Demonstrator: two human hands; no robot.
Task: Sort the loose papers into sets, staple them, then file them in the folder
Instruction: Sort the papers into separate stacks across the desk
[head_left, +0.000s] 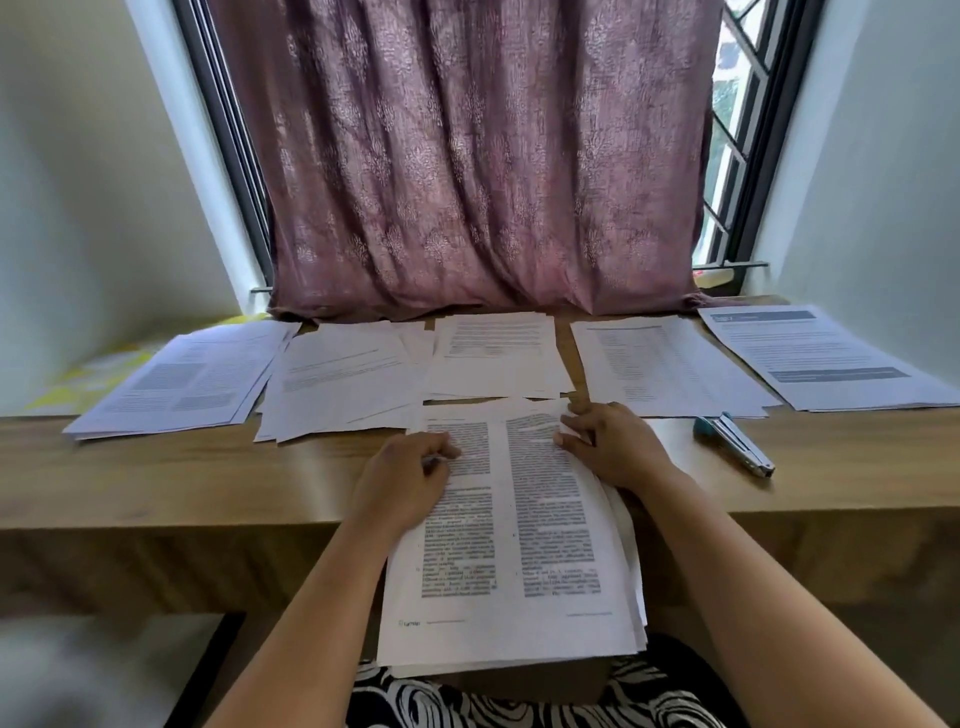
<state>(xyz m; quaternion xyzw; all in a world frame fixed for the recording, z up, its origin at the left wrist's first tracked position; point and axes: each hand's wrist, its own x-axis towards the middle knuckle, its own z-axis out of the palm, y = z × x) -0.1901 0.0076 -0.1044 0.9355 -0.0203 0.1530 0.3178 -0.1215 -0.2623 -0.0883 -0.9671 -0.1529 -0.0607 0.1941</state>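
A stack of printed two-column papers (524, 561) lies in front of me, hanging over the desk's near edge onto my lap. My left hand (405, 480) rests on the stack's left side with curled fingers pinching the top sheet. My right hand (610, 449) grips the upper right corner of the sheets. Several sorted piles lie along the back of the desk: one at far left (182, 382), a loose fanned one (343, 384), a middle one (496, 356), one right of centre (665, 366) and one at far right (826, 356). A teal and silver stapler (735, 444) lies to the right of my right hand.
The wooden desk (156, 478) runs across the view below a window with a mauve curtain (467, 171). Something yellow (98, 374) lies under the far-left pile. White walls close in on both sides.
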